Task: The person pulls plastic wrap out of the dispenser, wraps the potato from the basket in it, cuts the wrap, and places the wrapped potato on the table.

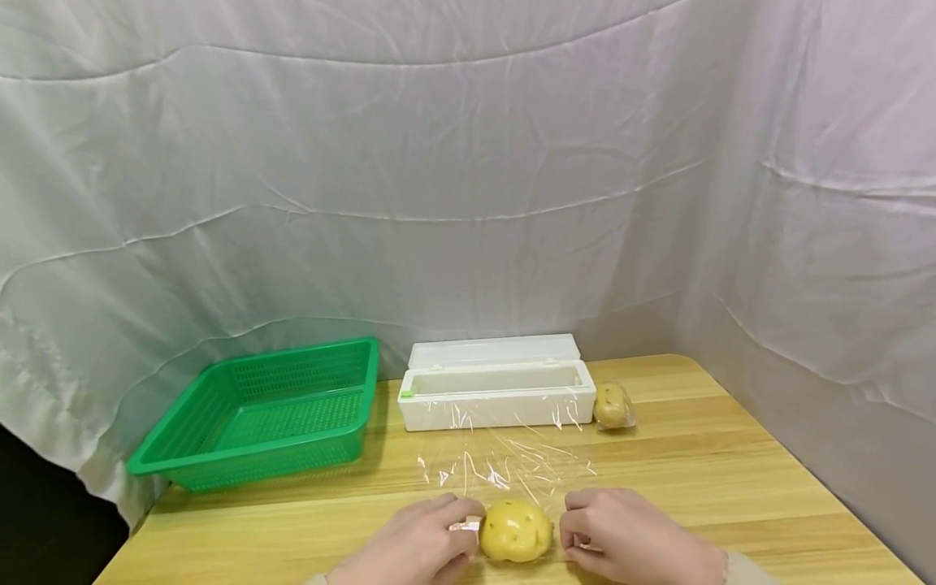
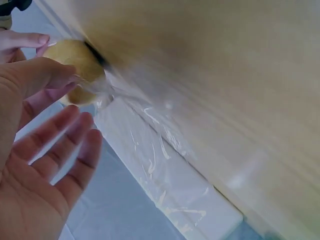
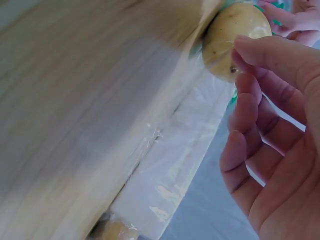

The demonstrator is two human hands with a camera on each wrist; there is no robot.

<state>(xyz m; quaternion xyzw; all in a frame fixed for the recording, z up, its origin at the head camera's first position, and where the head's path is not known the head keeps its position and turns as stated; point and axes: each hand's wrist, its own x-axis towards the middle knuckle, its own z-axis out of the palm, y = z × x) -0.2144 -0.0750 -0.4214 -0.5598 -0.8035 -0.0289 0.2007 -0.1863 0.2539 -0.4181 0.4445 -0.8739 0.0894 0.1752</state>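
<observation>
A yellow potato [image 1: 516, 530] rests on clear plastic wrap [image 1: 504, 471] near the table's front edge. The wrap stretches back from it to a white dispenser box with a raised lid [image 1: 497, 410]. At the potato's left side, my left hand [image 1: 420, 540] pinches the film between thumb and index finger; its other fingers spread loosely in the left wrist view. On the opposite side my right hand [image 1: 621, 532] pinches the wrap with thumb and forefinger, the remaining fingers curled, as the right wrist view shows beside the potato [image 3: 235, 37].
A green perforated basket [image 1: 256, 455] stands at the back left. Beside the box's right end lies a second potato [image 1: 613, 406] in clear film. Grey-white curtain [image 1: 475, 268] hangs behind and to the sides of the wooden table [image 1: 738, 471].
</observation>
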